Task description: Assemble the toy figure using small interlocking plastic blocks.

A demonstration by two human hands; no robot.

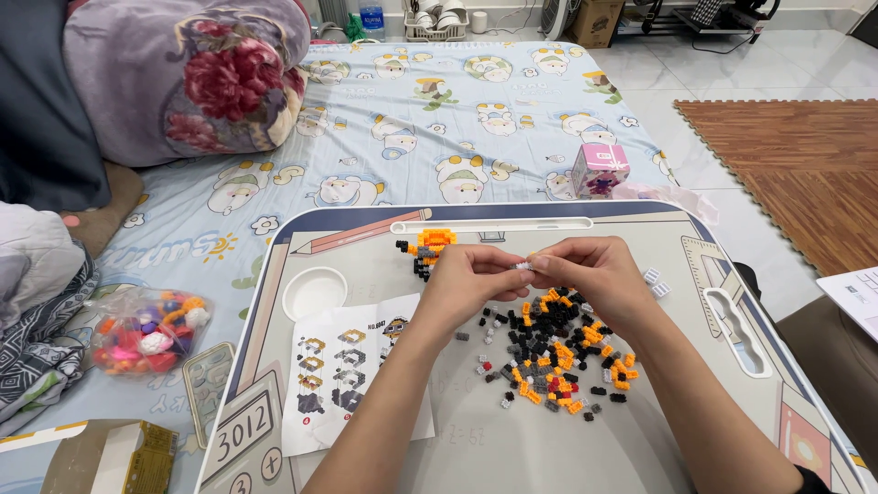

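My left hand [465, 279] and my right hand [588, 274] meet over a small lap table [640, 220], fingertips pinched together on a tiny white brick [523, 265]. Below the hands lies a loose pile of small black, orange and grey bricks [558, 352]. A partly built orange and black brick model [428, 249] stands just left of my left hand. A folded instruction sheet [343, 366] with pictures of build steps lies under my left forearm.
A round white cup recess [314, 291] sits in the table's left part. A pink box [600, 168] stands on the patterned sheet behind the table. A clear bag of colourful pieces [146, 331] lies at left, near a floral pillow [183, 73].
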